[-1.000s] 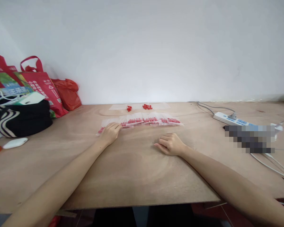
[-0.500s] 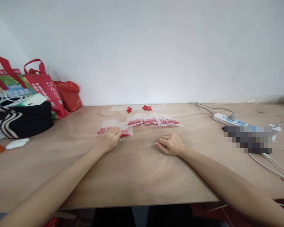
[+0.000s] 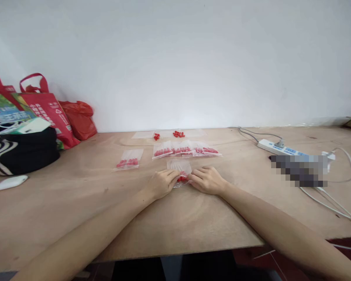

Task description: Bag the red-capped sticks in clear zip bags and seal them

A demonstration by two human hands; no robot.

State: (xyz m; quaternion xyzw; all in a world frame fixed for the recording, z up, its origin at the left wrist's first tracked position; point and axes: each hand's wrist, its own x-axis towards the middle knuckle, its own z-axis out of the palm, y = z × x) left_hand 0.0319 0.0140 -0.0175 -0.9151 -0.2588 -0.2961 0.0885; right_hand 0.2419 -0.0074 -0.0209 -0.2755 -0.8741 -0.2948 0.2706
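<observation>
A clear plastic bag with red pieces inside lies on the wooden table between my hands. My left hand is closed on the bag's left side, and my right hand pinches its right side. Another bag of red pieces rests flat to the left. Just behind my hands, several filled bags overlap in a row. Farther back, loose red pieces and a smaller red cluster lie by flat clear bags.
At the left stand a red shopping bag, a red plastic bag and a black bag, with a white object before them. A power strip with cables lies right, beside a pixelated dark item.
One filled bag has come from the left to the middle with my left hand. My right hand has closed on its right side. The view has shifted slightly.
</observation>
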